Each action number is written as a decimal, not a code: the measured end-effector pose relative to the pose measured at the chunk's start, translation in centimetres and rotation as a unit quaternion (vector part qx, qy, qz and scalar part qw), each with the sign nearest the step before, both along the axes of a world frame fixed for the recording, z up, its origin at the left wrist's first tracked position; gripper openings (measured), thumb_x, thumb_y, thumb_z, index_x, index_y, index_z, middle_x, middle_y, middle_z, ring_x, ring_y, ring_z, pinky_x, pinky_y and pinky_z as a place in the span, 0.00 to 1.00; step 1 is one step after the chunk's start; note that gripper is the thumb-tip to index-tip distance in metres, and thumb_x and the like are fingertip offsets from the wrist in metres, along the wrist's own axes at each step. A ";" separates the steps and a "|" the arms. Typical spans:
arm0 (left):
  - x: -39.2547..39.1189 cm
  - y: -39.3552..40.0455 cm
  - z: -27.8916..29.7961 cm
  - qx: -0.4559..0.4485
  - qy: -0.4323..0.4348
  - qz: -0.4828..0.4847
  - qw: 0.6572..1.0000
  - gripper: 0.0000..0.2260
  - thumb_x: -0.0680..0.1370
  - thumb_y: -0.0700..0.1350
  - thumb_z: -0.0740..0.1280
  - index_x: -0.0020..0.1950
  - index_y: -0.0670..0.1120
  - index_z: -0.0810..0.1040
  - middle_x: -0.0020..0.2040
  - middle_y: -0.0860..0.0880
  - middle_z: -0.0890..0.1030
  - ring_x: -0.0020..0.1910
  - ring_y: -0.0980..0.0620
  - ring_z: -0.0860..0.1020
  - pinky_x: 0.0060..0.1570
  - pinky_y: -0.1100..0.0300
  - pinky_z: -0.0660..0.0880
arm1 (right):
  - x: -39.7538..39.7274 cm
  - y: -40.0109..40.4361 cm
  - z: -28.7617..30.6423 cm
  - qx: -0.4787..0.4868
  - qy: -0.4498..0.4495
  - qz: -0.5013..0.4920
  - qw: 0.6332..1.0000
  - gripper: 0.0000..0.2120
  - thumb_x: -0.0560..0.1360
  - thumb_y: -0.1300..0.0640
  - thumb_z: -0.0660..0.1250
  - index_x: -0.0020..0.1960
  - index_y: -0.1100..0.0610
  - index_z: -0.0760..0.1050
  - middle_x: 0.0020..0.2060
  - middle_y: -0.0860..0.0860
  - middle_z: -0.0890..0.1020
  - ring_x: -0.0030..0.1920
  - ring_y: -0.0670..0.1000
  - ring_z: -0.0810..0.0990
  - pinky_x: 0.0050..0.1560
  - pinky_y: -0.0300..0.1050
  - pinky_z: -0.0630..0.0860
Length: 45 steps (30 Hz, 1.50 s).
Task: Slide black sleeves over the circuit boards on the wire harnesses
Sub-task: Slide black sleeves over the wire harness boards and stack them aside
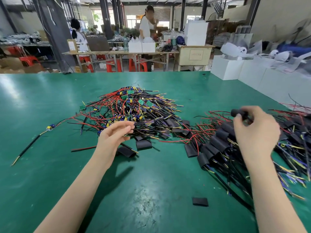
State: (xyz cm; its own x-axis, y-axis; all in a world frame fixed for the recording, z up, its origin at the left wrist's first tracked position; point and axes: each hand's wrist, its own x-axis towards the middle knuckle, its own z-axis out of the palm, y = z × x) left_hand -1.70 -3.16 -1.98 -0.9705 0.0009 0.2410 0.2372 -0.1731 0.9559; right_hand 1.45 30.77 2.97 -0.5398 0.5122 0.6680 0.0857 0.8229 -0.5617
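Observation:
A tangled pile of wire harnesses (133, 108) with bare green circuit boards lies in the middle of the green table (50, 165). My left hand (114, 133) reaches into its near edge, and its fingertips pinch a bundle of dark wires there. To the right lies a heap of harnesses with black sleeves on them (218, 143). Over that heap my right hand (255, 128) grips a sleeved harness (237, 113); it is blurred. Loose black sleeves (143, 144) lie between the piles, and one flat sleeve (200, 201) sits near the front.
One single harness (50, 127) with a long black cable lies alone at the left. White boxes (249, 73) line the table's far right edge. Beyond the table, two people stand at work benches among red stools.

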 end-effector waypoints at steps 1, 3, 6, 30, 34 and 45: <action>-0.1 0.0 -0.1 -0.012 0.001 0.002 1.000 0.07 0.73 0.41 0.69 0.46 0.50 0.85 0.48 0.49 0.85 0.47 0.53 0.81 0.46 0.61 0.76 | -0.2 0.8 -0.4 -0.014 -0.052 -0.020 0.998 0.10 0.72 0.58 0.67 0.52 0.56 0.80 0.43 0.63 0.82 0.49 0.65 0.77 0.46 0.54 0.74; -0.1 -0.1 -0.3 -0.037 0.005 0.006 0.999 0.07 0.74 0.40 0.70 0.46 0.51 0.85 0.48 0.49 0.85 0.48 0.52 0.81 0.48 0.58 0.74 | -0.4 1.5 -1.2 -0.013 -0.090 -0.032 0.995 0.10 0.72 0.58 0.67 0.52 0.58 0.81 0.44 0.63 0.82 0.52 0.66 0.74 0.47 0.55 0.74; -0.1 -0.5 -0.4 -0.061 0.017 0.022 0.998 0.06 0.73 0.43 0.70 0.47 0.50 0.85 0.49 0.48 0.84 0.49 0.52 0.80 0.47 0.61 0.74 | -0.8 1.3 -1.4 0.036 -0.012 -0.024 0.999 0.12 0.73 0.58 0.67 0.55 0.60 0.80 0.52 0.61 0.81 0.54 0.65 0.72 0.51 0.55 0.70; -1.5 -3.7 -2.5 -0.541 0.041 0.199 0.816 0.14 0.73 0.39 0.73 0.58 0.45 0.77 0.51 0.47 0.78 0.51 0.47 0.76 0.48 0.56 0.70 | -5.3 -15.8 -6.0 0.321 -0.265 0.421 0.806 0.12 0.77 0.57 0.64 0.60 0.58 0.75 0.55 0.54 0.77 0.59 0.56 0.71 0.55 0.50 0.70; -1.4 -3.5 -2.2 -0.542 0.065 0.181 0.818 0.08 0.72 0.37 0.73 0.49 0.44 0.80 0.45 0.47 0.78 0.48 0.44 0.75 0.47 0.53 0.71 | -5.3 -14.9 -5.4 0.287 -0.289 0.448 0.796 0.10 0.74 0.57 0.67 0.55 0.56 0.74 0.51 0.54 0.78 0.54 0.56 0.75 0.47 0.46 0.66; -0.7 -2.9 -1.2 -0.551 0.060 0.160 0.817 0.07 0.77 0.42 0.66 0.53 0.49 0.79 0.47 0.50 0.77 0.48 0.48 0.75 0.46 0.53 0.73 | -4.9 -13.8 -4.6 0.283 -0.315 0.493 0.760 0.18 0.73 0.45 0.69 0.58 0.54 0.80 0.53 0.53 0.77 0.53 0.53 0.76 0.52 0.49 0.74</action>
State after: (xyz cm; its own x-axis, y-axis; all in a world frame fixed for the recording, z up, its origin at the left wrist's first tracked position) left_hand -2.37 -6.04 -3.17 -0.9327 0.0325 0.3591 0.2057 0.8659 0.4560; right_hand -3.44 16.95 -1.68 -0.7786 -0.6224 0.0798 -0.6244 0.7557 -0.1975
